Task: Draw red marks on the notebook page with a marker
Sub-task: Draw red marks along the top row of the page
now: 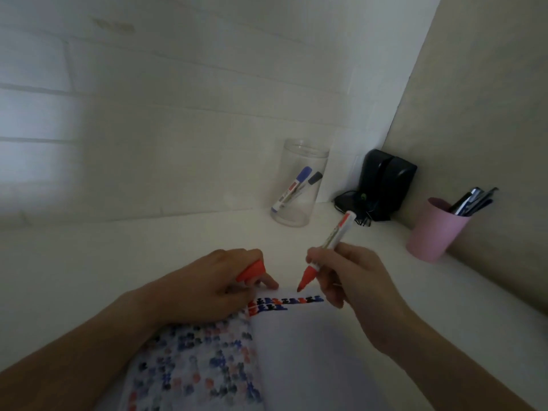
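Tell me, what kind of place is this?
Probably a desk in a corner at home or in a study room. A pink cup full of pens, a clear jar with markers, and an open notebook sit on a white tabletop.

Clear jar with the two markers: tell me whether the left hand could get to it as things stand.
Probably yes. The table between the left hand and the clear jar is bare and the jar's mouth is open, though that hand already holds the red cap.

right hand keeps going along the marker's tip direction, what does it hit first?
Likely the notebook page: the red marker in the right hand points down at its top edge, just above the marks. Whether the tip already touches is unclear.
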Motion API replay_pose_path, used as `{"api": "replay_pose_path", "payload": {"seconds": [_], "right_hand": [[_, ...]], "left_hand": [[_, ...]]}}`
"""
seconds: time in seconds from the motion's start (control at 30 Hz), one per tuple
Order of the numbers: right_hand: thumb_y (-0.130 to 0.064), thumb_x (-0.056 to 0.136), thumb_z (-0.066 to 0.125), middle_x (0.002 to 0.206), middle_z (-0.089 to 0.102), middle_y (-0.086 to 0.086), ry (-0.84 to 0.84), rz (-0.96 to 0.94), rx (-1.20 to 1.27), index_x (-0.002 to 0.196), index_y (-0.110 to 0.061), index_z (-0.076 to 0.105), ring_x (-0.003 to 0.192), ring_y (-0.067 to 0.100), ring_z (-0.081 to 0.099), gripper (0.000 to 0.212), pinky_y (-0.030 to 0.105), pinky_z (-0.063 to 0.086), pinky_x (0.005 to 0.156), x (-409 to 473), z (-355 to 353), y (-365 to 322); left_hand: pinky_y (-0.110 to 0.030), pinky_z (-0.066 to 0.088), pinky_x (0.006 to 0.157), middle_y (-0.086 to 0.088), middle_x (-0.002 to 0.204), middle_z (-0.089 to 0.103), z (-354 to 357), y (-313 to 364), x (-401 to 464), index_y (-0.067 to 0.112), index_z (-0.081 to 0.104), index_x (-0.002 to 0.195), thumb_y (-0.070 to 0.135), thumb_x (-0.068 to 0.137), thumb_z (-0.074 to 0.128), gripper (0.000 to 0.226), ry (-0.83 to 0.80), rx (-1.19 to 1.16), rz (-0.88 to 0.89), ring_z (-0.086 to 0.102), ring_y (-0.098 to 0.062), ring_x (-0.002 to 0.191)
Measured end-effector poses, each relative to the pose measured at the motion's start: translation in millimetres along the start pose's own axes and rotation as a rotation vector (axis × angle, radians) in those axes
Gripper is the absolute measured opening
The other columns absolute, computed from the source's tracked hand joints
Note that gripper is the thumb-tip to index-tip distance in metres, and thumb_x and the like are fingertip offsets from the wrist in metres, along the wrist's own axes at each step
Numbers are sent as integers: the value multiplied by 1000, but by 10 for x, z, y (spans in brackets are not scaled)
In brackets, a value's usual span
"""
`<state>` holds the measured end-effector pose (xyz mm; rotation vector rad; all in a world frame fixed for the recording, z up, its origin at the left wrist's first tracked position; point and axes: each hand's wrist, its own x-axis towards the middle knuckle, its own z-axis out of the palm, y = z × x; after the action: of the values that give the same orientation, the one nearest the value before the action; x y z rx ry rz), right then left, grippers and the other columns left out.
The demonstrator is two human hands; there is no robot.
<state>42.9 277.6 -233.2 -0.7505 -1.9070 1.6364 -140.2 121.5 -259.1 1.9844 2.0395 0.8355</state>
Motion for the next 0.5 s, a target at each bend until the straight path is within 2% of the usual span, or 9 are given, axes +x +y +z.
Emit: {"api": "replay_pose_path", "payload": {"seconds": [0.13, 0.27, 0.3, 0.37, 0.43, 0.5], "right_hand": [[-20, 93, 70, 59, 60, 11, 8, 84, 57, 92, 12, 71, 46, 17, 50, 32, 27, 41, 44, -70, 83, 270], [-16, 95, 68, 54, 60, 7, 30, 27, 22, 91, 9, 70, 44, 15, 51, 26, 29, 43, 44, -47, 49, 376], [-16, 95, 68, 54, 60, 6, 29, 11, 15, 90, 6, 71, 45, 15, 51, 23, 29, 44, 44, -45, 41, 386], [-13, 94, 68, 57, 63, 9, 33, -10, 31, 91, 1, 72, 48, 16, 54, 15, 31, 46, 46, -52, 31, 387], [-6, 93, 67, 62, 67, 13, 37, -44, 71, 90, -1, 73, 53, 22, 58, 9, 32, 50, 49, -54, 12, 382], [1, 91, 66, 64, 73, 14, 52, -109, 34, 88, -2, 74, 53, 25, 62, 9, 31, 56, 54, -59, -24, 388]], "left_hand": [[-35, 56, 90, 18, 122, 73, 38, -21, 7, 24, 60, 108, 18, 96, 62, 14, 16, 34, 39, 69, -5, 108], [-11, 48, 86, 24, 115, 70, 38, -23, 32, 29, 65, 114, 14, 93, 69, 27, 73, 93, 51, 65, 4, 104], [-11, 49, 82, 23, 111, 71, 31, -7, 35, 30, 67, 114, 11, 92, 70, 29, 76, 97, 63, 67, 2, 100], [-11, 49, 72, 24, 107, 75, 32, 21, 40, 19, 68, 106, 6, 93, 69, 19, 53, 83, 95, 69, 1, 85], [-8, 45, 63, 33, 101, 74, 50, 9, 47, 11, 67, 98, 4, 95, 67, 7, 45, 79, 97, 66, 4, 70], [-7, 43, 59, 45, 91, 67, 66, -10, 53, 8, 68, 97, 4, 96, 68, 4, 40, 86, 85, 64, 5, 65]]}}
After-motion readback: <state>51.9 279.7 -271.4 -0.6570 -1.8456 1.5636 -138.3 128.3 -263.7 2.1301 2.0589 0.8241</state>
